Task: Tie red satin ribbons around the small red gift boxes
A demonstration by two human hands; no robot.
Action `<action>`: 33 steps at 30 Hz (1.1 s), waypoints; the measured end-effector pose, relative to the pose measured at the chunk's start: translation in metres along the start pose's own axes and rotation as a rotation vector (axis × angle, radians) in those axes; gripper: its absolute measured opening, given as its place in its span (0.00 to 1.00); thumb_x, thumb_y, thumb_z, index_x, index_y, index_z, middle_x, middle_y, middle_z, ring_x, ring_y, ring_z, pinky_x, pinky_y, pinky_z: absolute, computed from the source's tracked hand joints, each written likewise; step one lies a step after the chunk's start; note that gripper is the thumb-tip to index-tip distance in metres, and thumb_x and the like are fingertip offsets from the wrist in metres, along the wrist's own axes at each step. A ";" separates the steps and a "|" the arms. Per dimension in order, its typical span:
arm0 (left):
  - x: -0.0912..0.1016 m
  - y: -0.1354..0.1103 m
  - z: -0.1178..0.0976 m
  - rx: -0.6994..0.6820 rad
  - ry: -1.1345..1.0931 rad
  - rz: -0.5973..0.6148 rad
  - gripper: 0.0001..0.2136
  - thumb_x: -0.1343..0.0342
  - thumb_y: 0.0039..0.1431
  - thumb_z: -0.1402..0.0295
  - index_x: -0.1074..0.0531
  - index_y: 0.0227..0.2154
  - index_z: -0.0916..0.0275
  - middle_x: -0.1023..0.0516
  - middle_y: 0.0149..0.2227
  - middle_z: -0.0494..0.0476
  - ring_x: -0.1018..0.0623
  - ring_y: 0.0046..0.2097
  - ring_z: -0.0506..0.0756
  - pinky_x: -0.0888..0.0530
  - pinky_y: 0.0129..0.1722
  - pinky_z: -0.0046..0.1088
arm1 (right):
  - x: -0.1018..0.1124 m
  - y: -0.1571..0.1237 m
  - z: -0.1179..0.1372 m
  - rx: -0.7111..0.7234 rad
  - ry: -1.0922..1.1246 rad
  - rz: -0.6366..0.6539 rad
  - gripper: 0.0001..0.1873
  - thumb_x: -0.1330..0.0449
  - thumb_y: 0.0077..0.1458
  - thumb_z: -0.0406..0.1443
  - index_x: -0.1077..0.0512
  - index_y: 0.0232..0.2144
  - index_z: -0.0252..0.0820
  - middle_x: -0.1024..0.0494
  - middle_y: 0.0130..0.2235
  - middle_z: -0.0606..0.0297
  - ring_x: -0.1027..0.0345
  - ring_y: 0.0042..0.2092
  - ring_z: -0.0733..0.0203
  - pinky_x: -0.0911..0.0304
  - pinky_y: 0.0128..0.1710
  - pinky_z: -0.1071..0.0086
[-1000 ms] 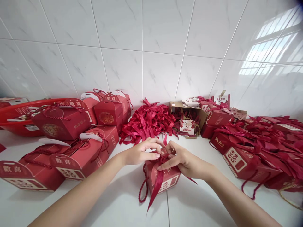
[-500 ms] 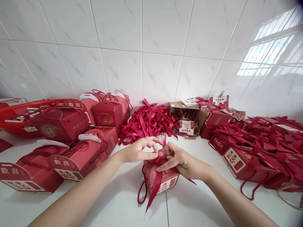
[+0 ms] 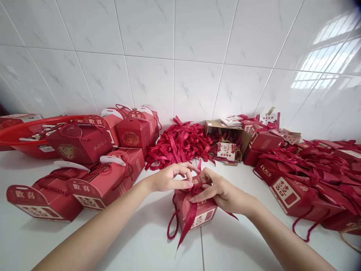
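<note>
Red satin ribbon [image 3: 188, 223] is pinched at the fingertips of both the left hand [image 3: 168, 178] and the right hand [image 3: 225, 192]. Directly under that grip, a red gift box [image 3: 207, 208] is seated on white tiles [image 3: 225, 246]; beyond the grip, loose ribbons [image 3: 182, 145] are heaped.

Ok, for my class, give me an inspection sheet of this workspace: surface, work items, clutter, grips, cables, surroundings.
Surface: pale, with a dark seam.
Work items: red box with a ribbon over its top.
Clutter: boxes left, ribboned boxes right, ribbon pile beyond, red basket far left.
Grips: left hand and right hand at the ribbon; exact hold unclear.
Cables: nothing seen.
Surroundings: tiled wall, window reflection at right.
</note>
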State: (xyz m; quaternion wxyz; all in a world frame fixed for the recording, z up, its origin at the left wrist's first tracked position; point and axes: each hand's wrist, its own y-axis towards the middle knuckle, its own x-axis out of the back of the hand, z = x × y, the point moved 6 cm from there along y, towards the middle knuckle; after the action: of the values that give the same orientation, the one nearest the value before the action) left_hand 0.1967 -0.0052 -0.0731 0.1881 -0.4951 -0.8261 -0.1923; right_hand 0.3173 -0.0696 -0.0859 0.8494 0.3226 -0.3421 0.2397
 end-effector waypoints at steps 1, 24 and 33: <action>0.000 0.000 0.001 0.004 -0.011 -0.003 0.13 0.44 0.54 0.59 0.30 0.23 0.63 0.31 0.50 0.60 0.31 0.54 0.59 0.38 0.56 0.36 | 0.000 0.000 0.000 -0.002 -0.004 -0.002 0.22 0.51 0.59 0.25 0.25 0.44 0.55 0.40 0.38 0.61 0.42 0.39 0.64 0.36 0.41 0.66; 0.017 0.001 0.011 0.041 0.100 -0.128 0.07 0.39 0.50 0.63 0.23 0.26 0.61 0.29 0.48 0.59 0.30 0.52 0.58 0.38 0.55 0.37 | 0.001 0.001 0.003 -0.019 0.010 -0.006 0.20 0.47 0.57 0.25 0.25 0.43 0.53 0.42 0.35 0.63 0.44 0.38 0.64 0.37 0.39 0.68; 0.015 0.002 0.011 0.010 0.074 -0.143 0.09 0.38 0.49 0.61 0.24 0.26 0.61 0.29 0.48 0.58 0.30 0.52 0.59 0.37 0.55 0.36 | 0.001 0.001 0.002 -0.016 0.007 -0.012 0.20 0.47 0.57 0.25 0.24 0.43 0.53 0.42 0.34 0.62 0.45 0.37 0.63 0.37 0.37 0.68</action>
State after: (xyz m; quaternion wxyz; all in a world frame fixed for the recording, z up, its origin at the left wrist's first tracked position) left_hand 0.1905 0.0119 -0.0747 0.2067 -0.4265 -0.8528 -0.2191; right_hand 0.3158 -0.0704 -0.0837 0.8545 0.3170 -0.3393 0.2327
